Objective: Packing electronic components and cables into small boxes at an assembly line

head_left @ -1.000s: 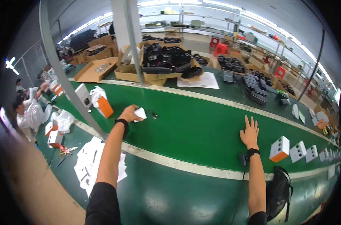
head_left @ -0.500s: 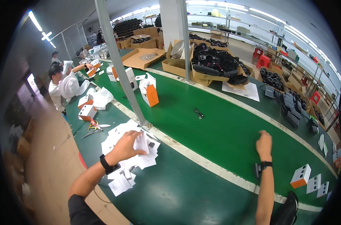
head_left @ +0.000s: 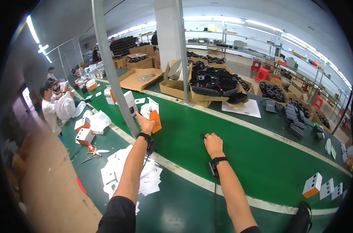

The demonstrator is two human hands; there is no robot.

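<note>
My left hand (head_left: 145, 124) reaches to the far left of the green belt (head_left: 230, 155) and grips the side of an open white and orange box (head_left: 154, 116), whose white flaps stand up. My right hand (head_left: 213, 144) is curled into a fist on the belt, and a small black object (head_left: 202, 136) pokes out at its knuckles. Both wrists wear dark bands. A cable runs down from the right wrist.
A grey post (head_left: 118, 89) rises just left of the box. White leaflets (head_left: 118, 174) and scissors (head_left: 91, 150) lie on the near bench. Cardboard boxes of black parts (head_left: 215, 83) stand behind the belt, small white and orange boxes (head_left: 313, 185) at right. Seated workers (head_left: 50, 108) are far left.
My left hand left the leaflet stack and moved up to the orange box. My right hand moved left and closed at the small black object on the belt. The view swung right.
</note>
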